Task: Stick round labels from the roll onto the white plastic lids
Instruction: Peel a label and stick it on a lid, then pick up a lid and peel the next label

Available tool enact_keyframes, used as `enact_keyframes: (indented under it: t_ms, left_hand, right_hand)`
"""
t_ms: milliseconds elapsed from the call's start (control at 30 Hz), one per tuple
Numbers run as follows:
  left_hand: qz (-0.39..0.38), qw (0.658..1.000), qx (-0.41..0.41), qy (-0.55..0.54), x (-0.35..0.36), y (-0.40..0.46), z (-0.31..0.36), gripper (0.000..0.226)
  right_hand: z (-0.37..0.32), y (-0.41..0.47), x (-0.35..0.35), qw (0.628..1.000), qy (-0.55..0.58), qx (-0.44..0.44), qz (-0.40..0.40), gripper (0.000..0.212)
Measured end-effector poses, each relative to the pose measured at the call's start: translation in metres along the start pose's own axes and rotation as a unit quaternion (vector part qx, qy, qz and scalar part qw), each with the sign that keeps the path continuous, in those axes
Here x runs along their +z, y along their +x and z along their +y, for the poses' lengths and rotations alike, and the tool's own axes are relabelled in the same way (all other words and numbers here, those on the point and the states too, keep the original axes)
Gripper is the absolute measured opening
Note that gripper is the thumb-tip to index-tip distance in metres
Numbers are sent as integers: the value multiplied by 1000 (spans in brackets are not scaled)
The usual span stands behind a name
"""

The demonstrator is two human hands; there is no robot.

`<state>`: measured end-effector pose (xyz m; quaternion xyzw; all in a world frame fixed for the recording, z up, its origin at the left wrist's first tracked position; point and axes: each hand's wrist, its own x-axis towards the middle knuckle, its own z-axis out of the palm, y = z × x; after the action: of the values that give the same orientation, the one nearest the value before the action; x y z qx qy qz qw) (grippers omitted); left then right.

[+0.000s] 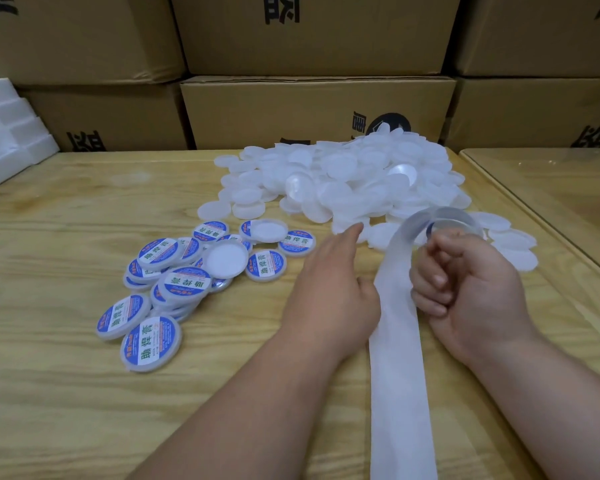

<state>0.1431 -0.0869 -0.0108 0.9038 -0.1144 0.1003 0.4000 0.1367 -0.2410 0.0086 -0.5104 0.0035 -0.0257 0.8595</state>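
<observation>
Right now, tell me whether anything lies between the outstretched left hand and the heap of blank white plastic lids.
Nothing visible does. The left hand points its index finger at the heap of blank white plastic lids, the fingertip at its near edge, with nothing in between.

I work at a pale wooden table (66,393) with visible grain; a big heap of plain white lids (354,174) lies on it ahead of me, toward the right; a smaller cluster of labelled lids (174,282), blue and white, sits to my left, two of them turned hollow side up; the bare backing strip (400,393) runs along the tabletop toward me; white foam blocks (7,133) rest at the far left corner.
</observation>
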Motion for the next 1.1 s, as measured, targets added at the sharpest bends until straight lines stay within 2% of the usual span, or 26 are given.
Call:
enact_keyframes:
  t_ms: [100, 167, 267, 500, 600, 733, 833, 967, 1100]
  left_hand:
    - [7, 1000, -18, -12, 2, 6, -1, 79]
    - [-3, 1000, -18, 4, 5, 14, -1, 81]
    - [-21, 1000, -8, 15, 8, 31, -4, 82]
    - [16, 995, -60, 74, 20, 76, -12, 86]
    - [32, 995, -53, 84, 23, 82, -15, 73]
    - [63, 997, -23, 41, 22, 78, -18, 52]
    - [90, 995, -42, -27, 18, 73, -16, 54]
    - [101, 988, -57, -98, 11, 66, -13, 64]
    - [107, 978, -99, -147, 5, 60, -7, 49]
  right_hand:
    - [6, -2, 2, 982, -128, -108, 83, 20]
    - [9, -3, 3, 968, -186, -135, 103, 21]
    - [10, -2, 2, 963, -203, -136, 113, 22]
    - [9, -6, 6, 947, -249, -163, 123, 21]
    - [12, -5, 5, 927, -289, -199, 131, 25]
    - [17, -3, 2, 913, -336, -204, 105, 15]
    - [19, -3, 2, 904, -367, -204, 82, 22]
    - [20, -2, 2, 892, -396, -196, 95, 25]
    - [22, -2, 2, 863, -472, -157, 83, 23]
